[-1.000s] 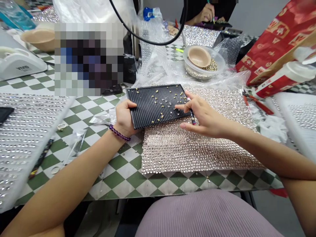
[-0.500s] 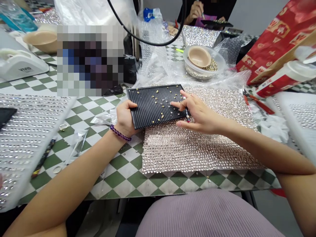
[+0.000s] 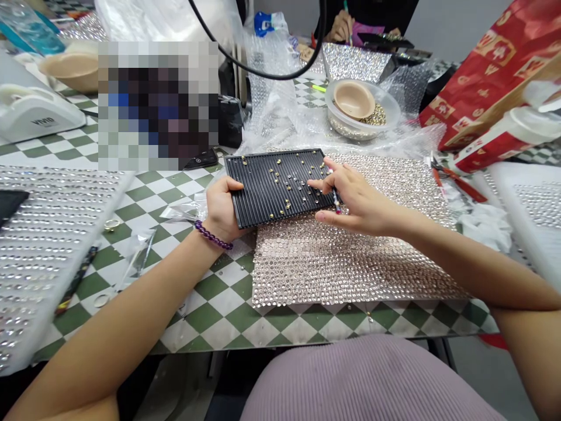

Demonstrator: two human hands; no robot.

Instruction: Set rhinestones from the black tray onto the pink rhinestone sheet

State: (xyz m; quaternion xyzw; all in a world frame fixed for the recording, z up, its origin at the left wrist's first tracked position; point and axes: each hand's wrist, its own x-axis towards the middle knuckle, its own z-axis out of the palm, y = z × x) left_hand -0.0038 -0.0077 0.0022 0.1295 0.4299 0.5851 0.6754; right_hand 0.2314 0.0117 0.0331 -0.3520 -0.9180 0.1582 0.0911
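Note:
My left hand [image 3: 222, 206] grips the left end of a black ridged tray [image 3: 258, 196], thumb on top and the other fingers hidden beneath. Several small gold and clear rhinestones [image 3: 288, 204] lie scattered on its ridges, mostly toward the middle and right. Over the tray's right end, my right hand [image 3: 360, 202] has a slim pen-like tool [image 3: 336, 202] tucked among its fingers. One fingertip of that hand reaches down to the tray near the stones. Under both lies a sheet covered in rows of pinkish rhinestones [image 3: 333, 266].
A clear tub [image 3: 350, 126] of gold stones holds a beige bowl [image 3: 354, 99] behind the sheet. Red-handled pliers [image 3: 460, 182], a paper cup [image 3: 495, 140] and a red bag [image 3: 477, 76] stand right. Another stone-covered sheet [image 3: 48, 251] lies left. A co-worker's hand [image 3: 342, 26] works opposite.
My right hand has shifted slightly to the right along the tray, with the pen-like tool. My left hand and the tray stay nearly still. Across the table, the co-worker's hand has moved a little.

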